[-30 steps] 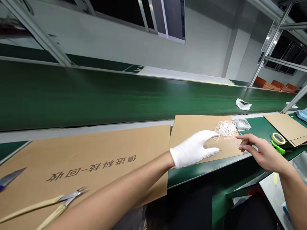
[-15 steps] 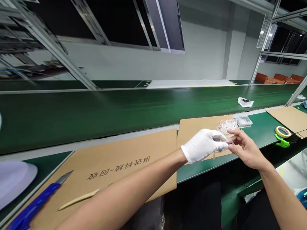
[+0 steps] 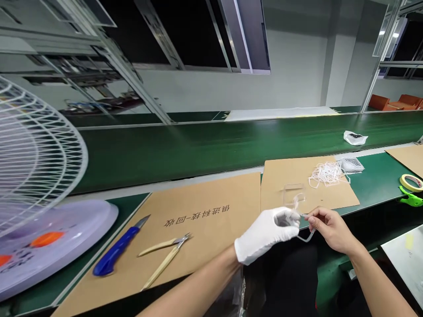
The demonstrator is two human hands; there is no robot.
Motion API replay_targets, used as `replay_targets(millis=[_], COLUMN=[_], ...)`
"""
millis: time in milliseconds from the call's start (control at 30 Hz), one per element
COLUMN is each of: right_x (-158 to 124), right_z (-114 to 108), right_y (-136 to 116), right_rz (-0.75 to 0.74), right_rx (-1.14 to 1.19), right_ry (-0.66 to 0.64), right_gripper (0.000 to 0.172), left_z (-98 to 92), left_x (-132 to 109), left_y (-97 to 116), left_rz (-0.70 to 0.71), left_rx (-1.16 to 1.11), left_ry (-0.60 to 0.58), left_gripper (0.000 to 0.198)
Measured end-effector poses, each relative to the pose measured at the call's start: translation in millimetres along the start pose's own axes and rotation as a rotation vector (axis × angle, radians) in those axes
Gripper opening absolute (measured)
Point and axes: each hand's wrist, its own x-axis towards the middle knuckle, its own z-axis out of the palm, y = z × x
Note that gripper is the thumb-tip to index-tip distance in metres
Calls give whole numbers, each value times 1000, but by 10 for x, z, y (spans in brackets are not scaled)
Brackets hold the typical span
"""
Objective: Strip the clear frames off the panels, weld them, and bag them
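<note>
My left hand (image 3: 267,235), in a white glove, pinches a thin translucent white strip (image 3: 308,238) between thumb and fingers. Bare, my right hand (image 3: 331,230) grips the same strip just to the right, fingertips close to the glove. One end of the strip loops up above the glove and another part curves below. Behind the hands, a clear rectangular plastic piece (image 3: 293,186) lies on a cardboard sheet (image 3: 277,176). A tangled pile of white strips (image 3: 327,174) is on that sheet, beside a clear bag with a fine pattern (image 3: 351,165).
On the left cardboard sheet (image 3: 211,237) lie a blue-handled knife (image 3: 117,253) and cream-handled nippers (image 3: 165,257). A fan (image 3: 42,154) stands far left. Yellow tape (image 3: 410,182) and a green-handled tool (image 3: 410,198) sit at right. A wrapped packet (image 3: 355,138) rests on the green belt (image 3: 211,149).
The view has swung left, bringing the fan and the whole nippers into sight. Both hands have come lower and nearer, still holding the strip, and the clear rectangular piece now shows behind them.
</note>
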Motion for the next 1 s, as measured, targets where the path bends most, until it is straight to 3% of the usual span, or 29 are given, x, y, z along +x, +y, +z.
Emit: replay_targets(millis=[133,300,500,600,700,767,833,900,1000], right_x=[-31,60,197,212,200,204,230,272,330], right_z=[50,102,133,167,199,221,244,263,266], right_y=[-103,-141,-131,-194,-336,-467,-600,-708,-793], right_rz=[13,24,2,-11,-58,-96,-127,-160,-237], right_rx=[-195,-282,-61,4,-135,-256,-358,-452,-568], right_ry=[-91,-30,54,62,35,-32,-120,-169,-124], right_gripper=[33,29,36,35,27,22,25,31,29], left_z=[-45,-184,-283,-305,-354,-388,-404,-391,-330], left_x=[-88,-37,-13,-45,-77,-87,-83,-60,0], left_y=[-182,-185,-103,-79,-45,16,109,213,331], left_rz=[-29,25,-28,-36,-15,42,123,153,90], left_rx=[-22,132,40,99,296,363,361,341,300], left_ry=[-58,92,129,77,-13,-21,3,17,33], left_gripper=[37,37,38,35,27,34,46,45,36])
